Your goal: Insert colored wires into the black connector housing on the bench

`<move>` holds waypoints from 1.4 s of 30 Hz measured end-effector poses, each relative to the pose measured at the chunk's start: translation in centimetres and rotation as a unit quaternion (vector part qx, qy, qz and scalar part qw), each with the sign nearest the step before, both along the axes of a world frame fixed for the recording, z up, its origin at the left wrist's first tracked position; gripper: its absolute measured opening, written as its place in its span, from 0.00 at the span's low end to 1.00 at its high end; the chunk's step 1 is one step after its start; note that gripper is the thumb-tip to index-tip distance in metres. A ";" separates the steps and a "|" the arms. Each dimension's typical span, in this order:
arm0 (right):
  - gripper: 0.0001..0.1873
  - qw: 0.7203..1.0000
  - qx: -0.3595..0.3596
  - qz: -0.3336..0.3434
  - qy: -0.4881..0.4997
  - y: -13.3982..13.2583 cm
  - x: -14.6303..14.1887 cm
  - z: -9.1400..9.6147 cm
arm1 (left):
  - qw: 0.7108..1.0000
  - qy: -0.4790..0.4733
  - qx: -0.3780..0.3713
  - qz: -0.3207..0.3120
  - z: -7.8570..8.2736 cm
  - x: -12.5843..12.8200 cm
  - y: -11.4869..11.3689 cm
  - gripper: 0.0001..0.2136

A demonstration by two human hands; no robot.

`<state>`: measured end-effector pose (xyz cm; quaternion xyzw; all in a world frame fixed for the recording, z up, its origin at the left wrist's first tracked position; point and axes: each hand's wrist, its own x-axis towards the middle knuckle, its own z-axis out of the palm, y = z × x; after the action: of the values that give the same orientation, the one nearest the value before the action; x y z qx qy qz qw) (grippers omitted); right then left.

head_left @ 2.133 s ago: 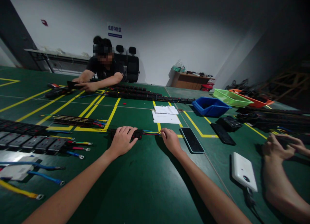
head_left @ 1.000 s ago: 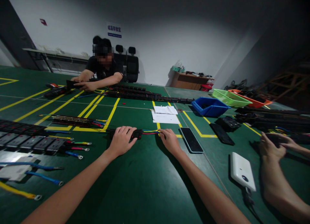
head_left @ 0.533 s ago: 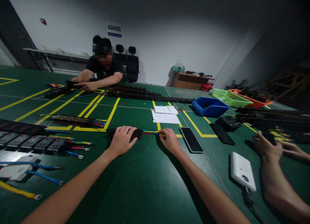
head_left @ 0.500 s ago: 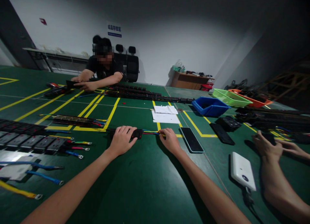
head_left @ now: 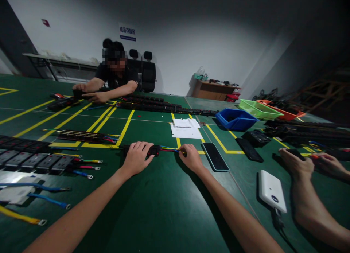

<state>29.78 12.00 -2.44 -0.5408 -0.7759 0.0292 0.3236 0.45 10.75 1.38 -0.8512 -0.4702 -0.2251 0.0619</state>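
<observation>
My left hand (head_left: 137, 159) lies over a black socket strip (head_left: 155, 150), its fingers curled across the top and the thumb along the near side. Red, blue and yellow-green wires (head_left: 168, 149) run out of the strip's right end. My right hand (head_left: 190, 156) pinches those wires near their ends, thumb against the bent fingers; the tips are partly hidden. To the left lies a bundle of thin black strips (head_left: 82, 135) with coloured wires. Nearer on the left are socket modules (head_left: 38, 161) with lugged wires.
A phone (head_left: 216, 157) lies right of my right hand, with white paper (head_left: 186, 128) behind. A white power bank (head_left: 272, 191) with a cable lies near a co-worker's hands (head_left: 298, 163). Blue (head_left: 236, 119) and green bins (head_left: 259, 109) stand beyond. Another person (head_left: 116, 72) works across the table.
My hands keep their places on the strip and wires. The co-worker's hands at right have moved apart slightly, and an orange piece now shows there. The view has shifted slightly.
</observation>
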 end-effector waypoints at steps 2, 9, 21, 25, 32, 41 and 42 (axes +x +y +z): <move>0.04 1.000 -0.005 0.000 0.008 0.0 0.0 -0.1 | 1.000 -0.002 0.001 0.000 -0.1 0.0 0.0 0.20; 0.08 1.000 -0.007 0.005 0.030 0.1 0.2 -0.8 | 1.000 -0.005 0.001 0.002 -0.1 0.0 0.1 0.19; 0.13 1.000 0.011 0.013 -0.005 0.2 0.1 -0.9 | 1.000 0.000 -0.002 0.003 0.0 0.0 0.0 0.20; 0.15 1.000 0.018 0.010 -0.009 0.2 0.2 -1.0 | 1.000 -0.002 -0.003 0.002 0.0 0.0 0.1 0.20; 0.18 0.999 0.030 0.024 0.007 0.5 0.4 -1.2 | 1.000 0.001 -0.003 0.004 0.0 0.0 0.1 0.20; 0.14 0.999 0.007 0.023 0.030 0.5 0.4 -1.0 | 1.000 0.001 0.002 0.004 0.1 0.0 0.0 0.19; 0.13 0.999 0.005 0.023 0.029 0.5 0.4 -1.0 | 1.000 0.000 0.002 0.004 0.0 0.0 0.0 0.19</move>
<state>30.15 12.46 -3.48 -0.5201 -0.7786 0.0486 0.3477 0.49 10.79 1.42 -0.8493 -0.4729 -0.2256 0.0644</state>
